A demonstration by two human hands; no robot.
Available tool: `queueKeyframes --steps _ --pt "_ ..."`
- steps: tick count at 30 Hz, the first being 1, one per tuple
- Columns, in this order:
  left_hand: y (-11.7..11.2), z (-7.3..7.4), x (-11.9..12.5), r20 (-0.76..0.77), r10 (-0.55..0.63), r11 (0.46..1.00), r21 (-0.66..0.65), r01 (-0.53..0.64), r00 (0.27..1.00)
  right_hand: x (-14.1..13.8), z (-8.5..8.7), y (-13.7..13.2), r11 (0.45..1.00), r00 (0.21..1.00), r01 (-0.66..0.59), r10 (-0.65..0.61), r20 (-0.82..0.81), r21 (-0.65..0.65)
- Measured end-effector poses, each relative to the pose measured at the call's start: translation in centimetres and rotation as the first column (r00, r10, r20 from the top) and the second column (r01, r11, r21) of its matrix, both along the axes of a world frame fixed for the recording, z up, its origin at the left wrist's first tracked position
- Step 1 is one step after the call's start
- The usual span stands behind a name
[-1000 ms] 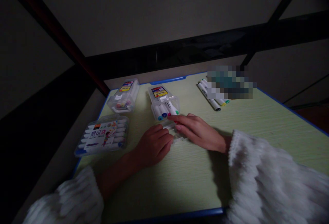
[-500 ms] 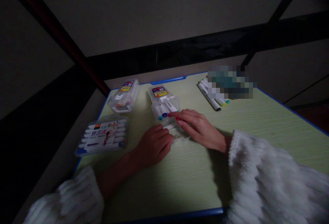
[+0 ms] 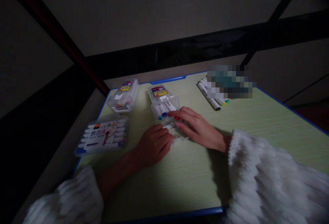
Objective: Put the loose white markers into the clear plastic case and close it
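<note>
A clear plastic marker case (image 3: 161, 97) lies in the middle of the table, its flap end facing me. Several white markers (image 3: 167, 106) sit inside, with light blue, dark blue and red ends showing. The clear lid (image 3: 177, 134) hangs folded out towards me. My left hand (image 3: 155, 145) is curled closed at the lid's near left edge; its fingertips are partly hidden. My right hand (image 3: 197, 128) has its fingers stretched out. Its index finger touches the red marker ends at the case mouth, while the thumb is apart below, over the lid.
A second clear case (image 3: 125, 95) stands at the back left. Nearer on the left lies a flat marker box (image 3: 102, 135) with a printed label. Loose white markers (image 3: 209, 96) lie at the back right beside a blurred-out patch. A blue edge (image 3: 200, 213) borders the table.
The red-ended marker has gone deeper into the case. My right thumb has come away from it, and the fingers are further apart. My left hand has stayed put.
</note>
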State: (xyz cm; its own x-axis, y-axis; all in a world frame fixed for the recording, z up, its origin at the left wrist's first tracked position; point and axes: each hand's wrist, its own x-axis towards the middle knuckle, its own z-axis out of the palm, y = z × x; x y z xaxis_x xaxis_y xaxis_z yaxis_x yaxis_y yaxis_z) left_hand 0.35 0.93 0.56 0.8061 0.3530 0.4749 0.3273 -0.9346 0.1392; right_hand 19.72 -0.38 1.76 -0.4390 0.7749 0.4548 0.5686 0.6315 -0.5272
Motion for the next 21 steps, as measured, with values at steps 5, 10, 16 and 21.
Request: queueKeyframes --steps 5,10,16,21 --pt "0.03 0.00 0.03 0.001 -0.004 1.000 -0.002 0.004 1.000 -0.02 -0.14 0.08 1.000 1.000 -0.010 0.010 0.022 -0.010" --pt "0.02 -0.07 0.06 0.007 0.000 1.000 0.012 0.000 1.000 0.04 -0.20 0.16 1.000 0.999 -0.015 0.015 0.048 -0.010" --pt "0.07 -0.09 0.00 -0.001 -0.001 1.000 0.006 0.001 1.000 -0.03 -0.33 0.18 0.999 0.998 -0.045 0.046 0.048 -0.026" --pt "0.05 -0.09 -0.04 0.007 -0.011 1.000 0.009 0.011 1.000 -0.03 -0.56 0.13 0.998 0.996 -0.054 0.056 0.062 -0.037"
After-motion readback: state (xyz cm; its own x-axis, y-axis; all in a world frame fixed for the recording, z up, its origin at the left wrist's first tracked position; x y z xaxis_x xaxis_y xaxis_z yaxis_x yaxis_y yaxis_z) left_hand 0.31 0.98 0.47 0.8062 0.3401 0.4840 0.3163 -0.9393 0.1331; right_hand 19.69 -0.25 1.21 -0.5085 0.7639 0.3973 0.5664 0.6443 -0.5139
